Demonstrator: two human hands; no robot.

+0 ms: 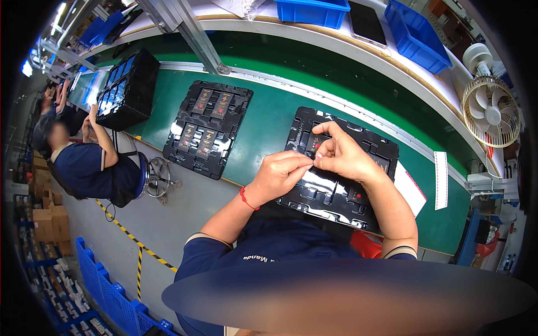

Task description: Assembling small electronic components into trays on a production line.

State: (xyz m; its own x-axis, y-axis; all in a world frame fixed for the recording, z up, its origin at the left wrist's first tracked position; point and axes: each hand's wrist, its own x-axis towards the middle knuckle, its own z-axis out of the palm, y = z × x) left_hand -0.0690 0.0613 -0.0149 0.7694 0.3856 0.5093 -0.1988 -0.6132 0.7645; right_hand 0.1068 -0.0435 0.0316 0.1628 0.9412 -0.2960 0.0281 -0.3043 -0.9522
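Both hands meet above a black moulded plastic tray (319, 197) on the green bench. My left hand (278, 176), with a red cord at its wrist, has thumb and forefinger pinched together. Touching its fingertips is my right hand (348, 155), also in a pinch, its forefinger bent up. Whatever lies between the fingertips is too small to make out. Dark flat pieces with orange and red marks lie in the tray's pockets, partly covered by my hands. Right of the tray are a white sheet with a red dotted edge (412, 190) and a narrow white strip (441, 180).
Further left lies another black tray (207, 131) holding several dark marked pieces. Beyond it rises a stack of black trays (137, 89), with a seated co-worker (106, 165) beside it. Blue bins (417, 36) and a fan (491, 112) occupy the shelf behind the bench.
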